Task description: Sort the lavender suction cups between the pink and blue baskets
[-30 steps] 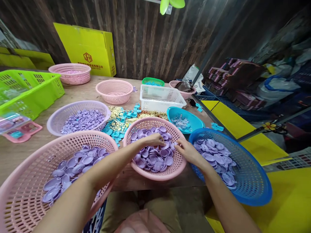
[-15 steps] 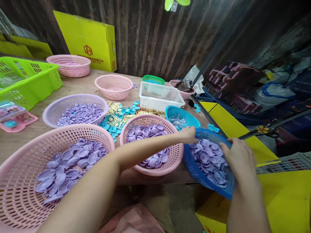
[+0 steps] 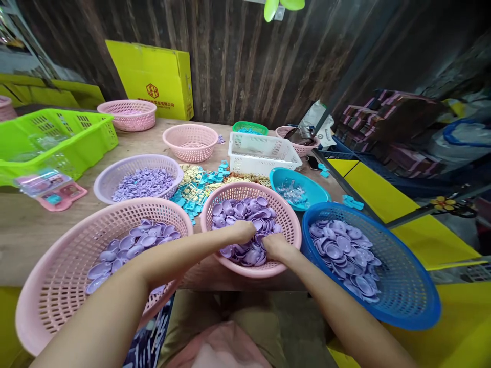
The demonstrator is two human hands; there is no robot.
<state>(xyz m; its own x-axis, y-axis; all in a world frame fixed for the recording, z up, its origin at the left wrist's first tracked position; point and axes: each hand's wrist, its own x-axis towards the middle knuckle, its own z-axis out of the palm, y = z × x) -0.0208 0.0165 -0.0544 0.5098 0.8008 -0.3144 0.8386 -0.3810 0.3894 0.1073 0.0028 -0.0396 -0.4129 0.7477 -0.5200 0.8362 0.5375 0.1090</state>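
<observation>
Both of my hands are down in the middle pink basket (image 3: 286, 214), which is full of purple plastic shell-shaped pieces (image 3: 240, 209). My left hand (image 3: 242, 231) has its fingers curled down into the pile. My right hand (image 3: 273, 245) is beside it, fingers also buried among the pieces. What either hand grips is hidden. To the right stands a blue basket (image 3: 402, 296) with more purple pieces (image 3: 343, 253). To the left, under my left forearm, a large pink basket (image 3: 57, 286) holds similar pieces.
A lilac basket (image 3: 111, 176) of small purple parts, an empty pink basket (image 3: 191, 142), a white crate (image 3: 261, 153), a teal bowl (image 3: 310, 186) and a green crate (image 3: 57, 135) stand further back. Loose teal and yellow parts (image 3: 195, 186) lie between them. A yellow box (image 3: 153, 79) leans on the wall.
Half a second ago both hands were on the blue basket's rim, which was tilted. Now that basket sits flat and both hands are back in the middle pink basket.
</observation>
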